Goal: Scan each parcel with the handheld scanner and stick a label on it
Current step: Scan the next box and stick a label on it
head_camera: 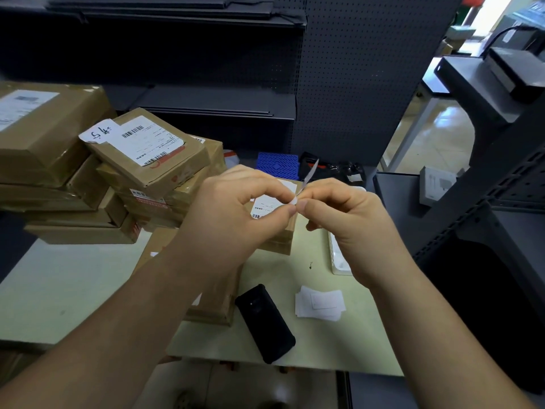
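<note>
White paper label (307, 178), pinched at its lower end between thumb and forefinger of both the left hand (236, 211) and the right hand (345, 222), held in the air just above a brown parcel (283, 243) in the middle of the desk (73, 284); upper end curling free. Probably the peel of sticker from backing. Best done slowly: split one corner with a nail, draw the backing away at a shallow angle, hold the sticker by its edge only, off the glue. Then lay down on bare cardboard, clear of the printed waybill (265, 205) and its barcode, and smooth from one side across. Black scanner (265, 323) lying near on the desk, untouched, with spare labels (320, 302) just beside. Pile (147, 166) of other parcels at the left.
</note>
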Demonstrator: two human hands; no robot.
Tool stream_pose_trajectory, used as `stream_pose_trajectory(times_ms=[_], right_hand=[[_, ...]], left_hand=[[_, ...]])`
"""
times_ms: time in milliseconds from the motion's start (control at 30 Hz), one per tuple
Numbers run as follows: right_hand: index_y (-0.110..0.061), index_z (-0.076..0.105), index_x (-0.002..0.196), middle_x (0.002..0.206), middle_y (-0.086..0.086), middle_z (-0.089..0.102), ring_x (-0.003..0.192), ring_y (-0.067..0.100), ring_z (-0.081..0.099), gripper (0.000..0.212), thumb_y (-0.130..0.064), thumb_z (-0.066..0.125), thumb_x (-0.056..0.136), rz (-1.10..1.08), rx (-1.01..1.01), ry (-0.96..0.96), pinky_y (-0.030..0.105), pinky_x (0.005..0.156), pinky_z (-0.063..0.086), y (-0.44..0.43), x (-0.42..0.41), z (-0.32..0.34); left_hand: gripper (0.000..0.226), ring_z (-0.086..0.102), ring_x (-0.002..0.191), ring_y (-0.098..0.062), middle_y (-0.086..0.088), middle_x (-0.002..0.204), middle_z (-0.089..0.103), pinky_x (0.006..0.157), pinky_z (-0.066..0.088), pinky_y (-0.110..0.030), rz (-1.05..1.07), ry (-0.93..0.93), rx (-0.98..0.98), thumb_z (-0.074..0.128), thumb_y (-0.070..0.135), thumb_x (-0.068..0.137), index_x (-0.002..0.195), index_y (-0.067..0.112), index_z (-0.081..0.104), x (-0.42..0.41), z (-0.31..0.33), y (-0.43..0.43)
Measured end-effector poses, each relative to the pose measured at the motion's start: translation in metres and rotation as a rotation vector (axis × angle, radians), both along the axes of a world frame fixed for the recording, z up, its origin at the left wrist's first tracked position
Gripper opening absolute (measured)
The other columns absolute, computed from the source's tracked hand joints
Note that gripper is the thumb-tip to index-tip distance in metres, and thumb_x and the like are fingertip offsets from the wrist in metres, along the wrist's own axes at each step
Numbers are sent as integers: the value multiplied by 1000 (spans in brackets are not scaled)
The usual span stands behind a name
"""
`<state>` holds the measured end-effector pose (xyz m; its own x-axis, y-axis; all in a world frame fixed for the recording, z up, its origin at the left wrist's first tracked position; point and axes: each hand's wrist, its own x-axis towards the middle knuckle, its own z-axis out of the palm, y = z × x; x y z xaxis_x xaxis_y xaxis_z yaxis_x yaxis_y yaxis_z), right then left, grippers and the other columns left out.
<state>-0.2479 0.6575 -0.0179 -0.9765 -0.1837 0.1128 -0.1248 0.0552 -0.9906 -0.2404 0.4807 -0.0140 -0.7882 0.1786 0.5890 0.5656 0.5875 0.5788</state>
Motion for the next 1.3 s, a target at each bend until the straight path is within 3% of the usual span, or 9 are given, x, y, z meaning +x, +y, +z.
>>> stream_pose_trajectory(times_ms=[200,333,467,567,733,900,967,1067,1300], right_hand=[[-20,74,71,84,-5,67,83,13,61,21,-3,70,83,-55,107,103,26,72,48,4,-5,-6],[-19,69,71,82,-4,67,78,9,59,16,-7,67,82,-84,100,57,30,73,49,8,-14,-16],[-15,65,70,79,3,67,77,13,63,8,-15,58,74,-12,-277,-259,32,72,53,13,-28,-33],[-9,64,87,85,10,66,79,16,62,13,-15,63,76,-10,-366,-367,30,71,54,16,-37,-48],[-5,65,87,88,14,69,79,18,65,8,-4,59,92,-132,-327,-463,25,67,56,31,-47,-71],[-12,54,75,66,6,61,60,16,65,20,0,53,92,-303,-263,-574,24,54,50,55,-65,-110],[-14,52,74,69,7,56,56,14,64,20,-2,52,91,-408,-186,-617,23,51,41,70,-72,-134],[-12,54,78,77,7,58,57,15,61,15,-5,54,91,-505,-114,-668,23,50,41,92,-79,-171],[-17,70,100,100,2,69,66,15,67,20,-10,53,92,-709,30,-649,36,80,60,113,-99,-232]], left_hand=[[18,64,83,-9,8,81,71,76,49,-29,31,-26,9,65,27,82,83,14,77,-8,-8,12],[9,61,75,2,12,77,68,66,45,-10,34,-294,191,69,14,87,80,19,74,-16,-9,22],[10,66,81,-14,0,84,72,79,55,-32,9,-692,470,65,15,91,87,15,74,-33,-19,29],[12,69,86,-21,-1,84,74,91,55,-45,36,-793,483,65,21,92,90,15,75,-45,-34,38],[12,69,90,-24,1,84,75,93,55,-43,47,-915,461,67,24,92,84,22,76,-62,-59,53],[20,67,99,-27,-5,95,74,87,56,-40,173,-983,583,61,20,95,77,21,70,-79,-87,60],[19,65,97,-24,-4,103,73,76,52,-30,225,-1008,635,56,18,97,82,18,67,-83,-94,56],[17,65,94,-22,-4,102,74,80,50,-34,250,-1036,662,53,18,98,88,18,67,-85,-102,46],[16,61,80,-21,-3,88,74,78,46,-38,348,-1099,786,51,13,98,97,19,65,-77,-120,35]])
